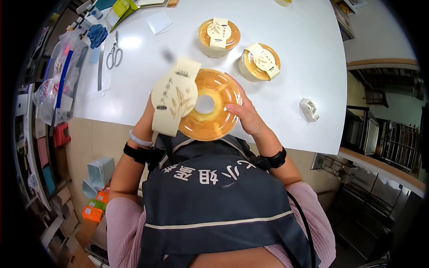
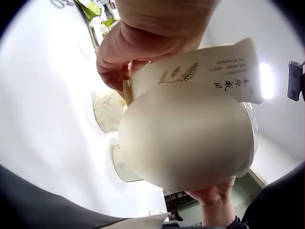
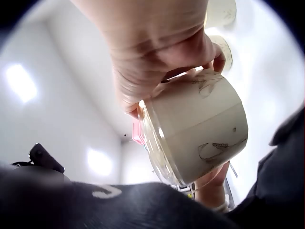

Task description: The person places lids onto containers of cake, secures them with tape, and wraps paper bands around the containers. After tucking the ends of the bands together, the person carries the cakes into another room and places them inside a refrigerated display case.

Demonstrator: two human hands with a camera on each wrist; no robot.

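Observation:
A cream paper tub with a clear lid (image 1: 214,129) over a golden ring-shaped cake is held tilted above the table's front edge. My right hand (image 1: 250,117) grips its right side, thumb on the lid; the right wrist view shows this hand (image 3: 162,52) curled round the rim of the tub (image 3: 200,126). A cream paper label (image 1: 175,98) with wheat drawings stands at the lid's left side. My left hand (image 2: 152,40) holds the label (image 2: 205,71), fingers curled at its edge; in the head view the label hides most of that hand.
Two lidded, labelled tubs (image 1: 215,49) (image 1: 246,71) stand on the white table (image 1: 268,111) beyond the hands. A tape dispenser (image 1: 309,110) lies at the right. Scissors (image 1: 114,53), a blue cloth (image 1: 97,35) and a plastic bag (image 1: 53,85) are at the left.

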